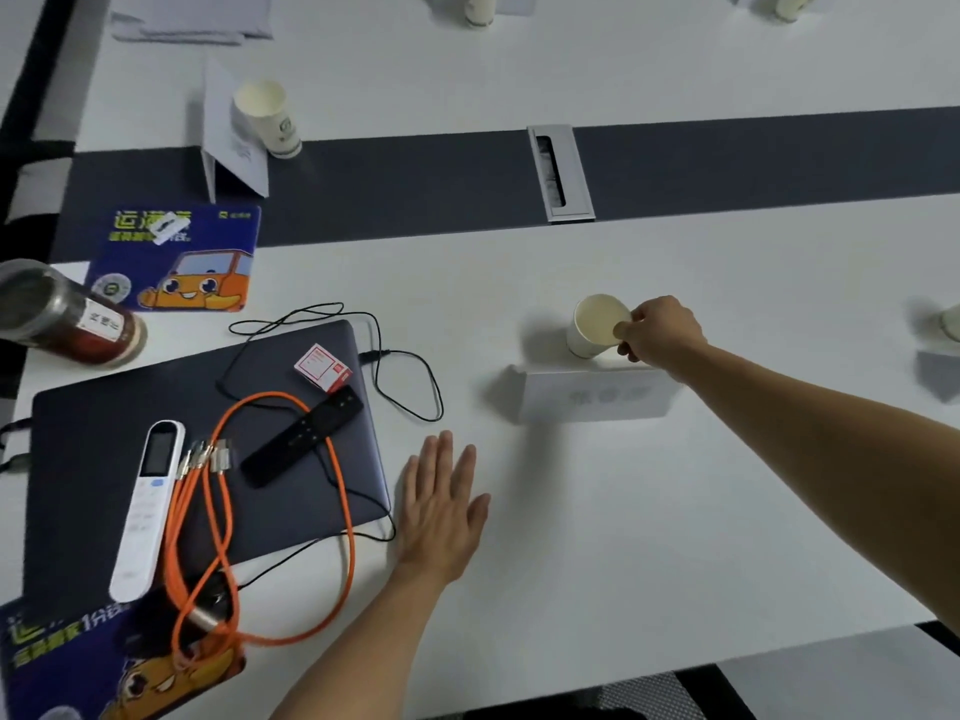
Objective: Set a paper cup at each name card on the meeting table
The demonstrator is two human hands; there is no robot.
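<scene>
Right hand (660, 330) fingers are pinching one paper cup (592, 327) behind a name card (597, 394); left hand (441, 511) is lying flat, holding nothing, on the tabletop (675, 511); five cups are showing.

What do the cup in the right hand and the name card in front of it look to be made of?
Cup: matte off-white paper, judging by its thin rolled rim and unglossed inside. Name card: apparently stiff white card folded into a tent, matte; its print is too blurred to read.
</scene>
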